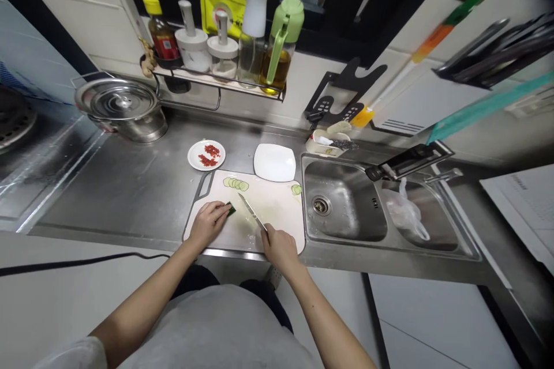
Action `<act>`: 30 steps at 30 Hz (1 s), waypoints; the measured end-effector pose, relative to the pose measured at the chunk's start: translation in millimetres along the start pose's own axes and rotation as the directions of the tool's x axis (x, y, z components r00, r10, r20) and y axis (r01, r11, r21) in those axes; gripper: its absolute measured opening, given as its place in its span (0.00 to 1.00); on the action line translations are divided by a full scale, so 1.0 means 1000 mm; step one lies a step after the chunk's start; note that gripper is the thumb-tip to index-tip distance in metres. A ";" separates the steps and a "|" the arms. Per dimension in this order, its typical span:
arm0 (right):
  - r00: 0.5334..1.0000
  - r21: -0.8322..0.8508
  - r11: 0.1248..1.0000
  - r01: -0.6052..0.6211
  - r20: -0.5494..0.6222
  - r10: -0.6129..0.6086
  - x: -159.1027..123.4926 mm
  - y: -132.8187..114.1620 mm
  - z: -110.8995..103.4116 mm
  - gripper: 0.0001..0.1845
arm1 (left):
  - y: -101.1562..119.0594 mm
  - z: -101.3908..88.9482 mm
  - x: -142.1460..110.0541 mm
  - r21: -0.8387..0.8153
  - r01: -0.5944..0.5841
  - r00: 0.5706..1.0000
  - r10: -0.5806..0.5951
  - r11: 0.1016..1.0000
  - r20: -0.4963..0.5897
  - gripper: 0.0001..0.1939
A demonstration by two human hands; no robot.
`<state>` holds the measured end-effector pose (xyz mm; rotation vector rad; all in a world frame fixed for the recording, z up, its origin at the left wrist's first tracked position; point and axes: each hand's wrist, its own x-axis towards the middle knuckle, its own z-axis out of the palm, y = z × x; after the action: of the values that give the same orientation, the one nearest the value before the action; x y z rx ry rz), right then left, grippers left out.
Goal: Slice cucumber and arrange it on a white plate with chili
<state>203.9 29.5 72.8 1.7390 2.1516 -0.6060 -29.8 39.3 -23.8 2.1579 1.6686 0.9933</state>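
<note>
Work at a steel desk (121,181): the board (236,237) lies along the near edge, left of the sink (348,202). The left hand (205,223) rests on the board's left half, its fingers drawn narrow, their tips holding a green piece (231,208); the piece projects just beyond them toward the board's centre. The right hand (280,249), near the board's near right corner, has its fingers closed round the handle of a knife (254,214). The blade slants toward the far edge, its tip near the piece but apart from it; blade contact with the board cannot be told. Overlapping slices (236,184) lie by the far edge; an end piece (296,189) lies by the far right corner. A plate (274,162) adjoins the far edge; a dish (193,157) of red bits (212,150) stands beyond the far left corner. The step in hand appears to be slicing; a further cut would call for moving the blade left, over the piece, clear of the fingertips.
</note>
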 end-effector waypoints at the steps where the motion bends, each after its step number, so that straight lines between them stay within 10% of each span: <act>1: 1.000 -0.004 1.000 0.014 0.009 -0.014 0.001 -0.004 0.000 0.19 | -0.001 0.001 0.000 -0.003 -0.003 1.000 0.003 1.000 0.008 0.13; 30: 0.984 0.075 0.993 0.091 0.144 -0.101 0.006 -0.035 0.003 0.14 | -0.005 0.003 -0.001 0.063 0.026 0.998 -0.030 0.998 0.063 0.11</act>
<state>168.6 27.2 71.8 1.5769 2.1437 -0.8151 -31.5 40.9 -29.3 2.1749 1.7170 0.8669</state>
